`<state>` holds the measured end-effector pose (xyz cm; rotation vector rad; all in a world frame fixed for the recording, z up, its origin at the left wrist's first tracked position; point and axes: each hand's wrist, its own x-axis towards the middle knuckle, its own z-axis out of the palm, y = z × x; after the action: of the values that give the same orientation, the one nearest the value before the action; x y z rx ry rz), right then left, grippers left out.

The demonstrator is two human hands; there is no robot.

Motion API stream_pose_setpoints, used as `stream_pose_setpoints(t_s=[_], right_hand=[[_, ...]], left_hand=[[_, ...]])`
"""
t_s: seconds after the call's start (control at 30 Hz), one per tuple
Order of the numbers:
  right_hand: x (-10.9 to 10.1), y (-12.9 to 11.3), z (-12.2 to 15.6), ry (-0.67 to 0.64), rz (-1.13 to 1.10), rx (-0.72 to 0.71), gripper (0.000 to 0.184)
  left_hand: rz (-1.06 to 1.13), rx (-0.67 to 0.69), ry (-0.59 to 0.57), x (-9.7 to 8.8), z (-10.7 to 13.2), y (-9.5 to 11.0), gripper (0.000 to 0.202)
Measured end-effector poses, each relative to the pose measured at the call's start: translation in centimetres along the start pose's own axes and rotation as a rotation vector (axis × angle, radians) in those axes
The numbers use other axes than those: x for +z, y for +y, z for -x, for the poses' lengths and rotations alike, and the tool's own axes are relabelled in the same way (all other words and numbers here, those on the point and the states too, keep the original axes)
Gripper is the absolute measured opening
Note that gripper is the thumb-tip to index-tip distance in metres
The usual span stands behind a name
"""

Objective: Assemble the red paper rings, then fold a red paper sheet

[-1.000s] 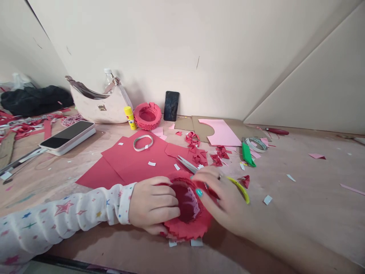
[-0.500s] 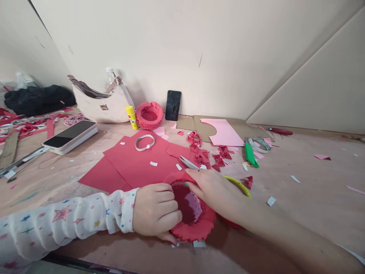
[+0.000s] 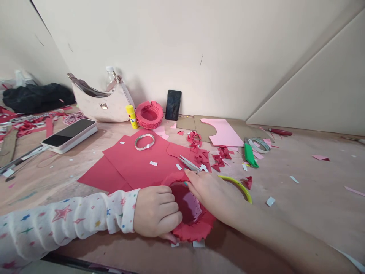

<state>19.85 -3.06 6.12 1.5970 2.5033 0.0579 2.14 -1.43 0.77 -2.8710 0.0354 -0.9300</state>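
Observation:
A round red folded-paper bowl (image 3: 196, 230), with pink paper showing inside, rests near the table's front edge. My left hand (image 3: 157, 210) grips its left rim, fingers curled over into the opening and thumb outside low down. Across the bowl's upper right lies my right hand (image 3: 205, 190), its fingers on the rim and partly hidden. Just beyond that hand are scissors (image 3: 189, 163) with pale blades and a yellow-green handle loop. Several small folded red paper triangles (image 3: 222, 154) lie farther back. Red paper sheets (image 3: 134, 163) spread out behind the bowl.
At the back stand a white handbag (image 3: 99, 108), a glue stick (image 3: 131, 116), a second red paper bowl (image 3: 149, 115) and a leaning phone (image 3: 173, 105). A cased phone (image 3: 70, 135) lies left. Cardboard (image 3: 251, 133), a tape roll (image 3: 258, 145) and a green cutter (image 3: 250, 155) sit right.
My right hand has shifted very slightly on the rim, so more of the scissors' handle shows. My left hand keeps its hold, and the bowl stays in nearly the same place.

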Motion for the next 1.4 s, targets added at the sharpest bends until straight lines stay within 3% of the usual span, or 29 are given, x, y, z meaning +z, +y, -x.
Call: stream_pose_setpoints(t_s=[0.17,0.23,0.33,0.6,0.8,0.87,0.97,1.03,1.23,1.4], right_hand=[[0.7,0.7,0.1,0.062,-0.237,0.02,0.035],[1.1,1.2,0.1,0.123,-0.371,-0.037,0.045],[1.5,1.7,0.0,0.133,-0.504,-0.144,0.045],[1.0,1.6,0.1,0.083,-0.622,-0.1,0.045],[0.6,2.4,0.9,0.065,-0.662,-0.092,0.051],[-0.1,2.9,1.2,0.088,-0.643,-0.23,0.047],[-0.9,3.2,1.6,0.066,-0.594,-0.638,0.041],[-0.9,3.0,1.9,0.029,-0.524,-0.793,0.036],[0.9,1.7,1.6,0.057,-0.204,-0.873,0.035],[1.4,1.5,1.1,0.131,-0.149,-0.918,0.045]], left_hand=[[0.006,0.018,-0.017,-0.1,0.0,-0.1,0.046],[0.009,0.021,-0.006,-0.1,0.0,-0.1,0.046],[0.017,0.034,0.005,0.0,-0.1,-0.2,0.044],[0.061,0.087,-0.039,-0.8,-0.7,-0.7,0.034],[0.137,0.092,-0.083,-2.3,-0.7,-1.5,0.044],[0.147,0.089,-0.089,-2.5,-0.7,-1.5,0.044],[0.162,0.077,-0.052,-2.2,-0.9,-1.0,0.049],[0.163,0.046,-0.043,-1.8,-1.0,-0.5,0.053],[0.111,-0.015,-0.03,-0.8,-0.6,0.2,0.06],[0.069,0.007,0.018,-0.4,-0.2,0.2,0.064]])
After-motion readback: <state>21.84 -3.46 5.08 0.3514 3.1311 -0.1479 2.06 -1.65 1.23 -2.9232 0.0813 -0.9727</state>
